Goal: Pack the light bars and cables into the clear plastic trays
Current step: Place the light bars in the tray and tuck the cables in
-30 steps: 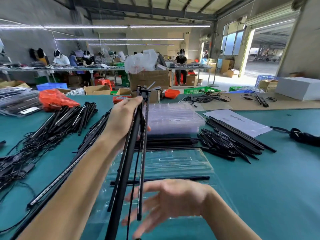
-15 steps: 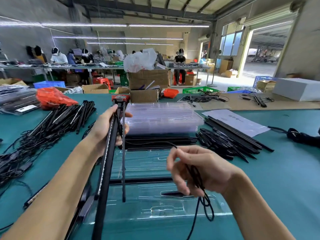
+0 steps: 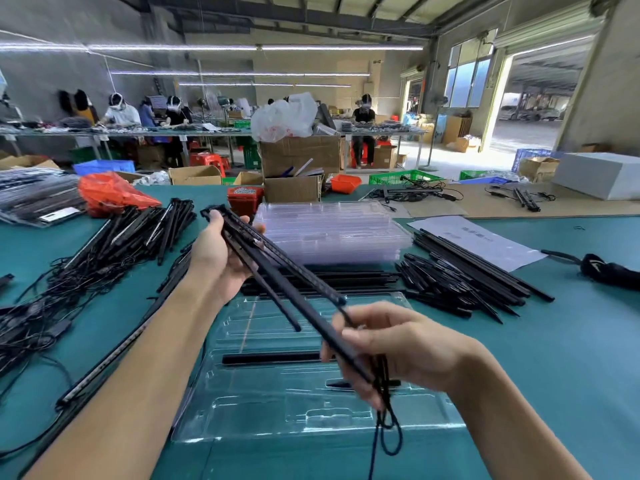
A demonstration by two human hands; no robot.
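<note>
In the head view, the left hand (image 3: pixel 221 261) gripped the far ends of several light bars (image 3: pixel 277 271). The right hand (image 3: pixel 391 348) held their near ends with a looped cable (image 3: pixel 386 420). They hung above the open clear tray (image 3: pixel 311 410), which held one bar (image 3: pixel 270 358). Judging by the heaps on the tabletop (image 3: pixel 554 358), packing had barely begun.

Tray (image 3: pixel 429 415) — flanked by bar piles: left (image 3: pixel 138 230), right (image 3: pixel 460 282); tray stack (image 3: pixel 329 233) behind; bare counter (image 3: pixel 571 341) far right.
</note>
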